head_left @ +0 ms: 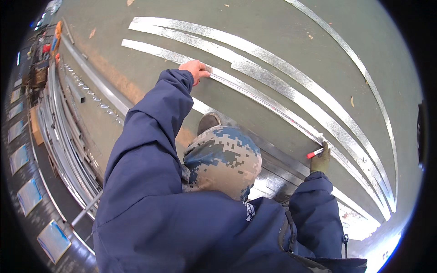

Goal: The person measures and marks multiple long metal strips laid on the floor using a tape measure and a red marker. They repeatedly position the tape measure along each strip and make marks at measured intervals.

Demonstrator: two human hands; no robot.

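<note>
My left hand (195,71), bare, is closed at the end of a measuring tape (266,105), its thumb and fingers pressed to the edge of a narrow shiny metal strip (159,53). The tape lies stretched along this strip toward my right hand (321,160), which wears an olive-green glove. Between the gloved fingers sits a marker pen (315,153) with a red end pointing left. Its other end lies close to the strip, partly hidden by the fingers. Whether the right hand also touches the tape I cannot tell.
Beyond lie more long metal strips (291,68), one thin strip (359,63) farther off. Steel sheets (273,170) lie beside my camouflage-covered knee (223,159). To the left are a long grey pipe (98,77) and stacked metal lengths (61,132). Dry leaves dot the green floor.
</note>
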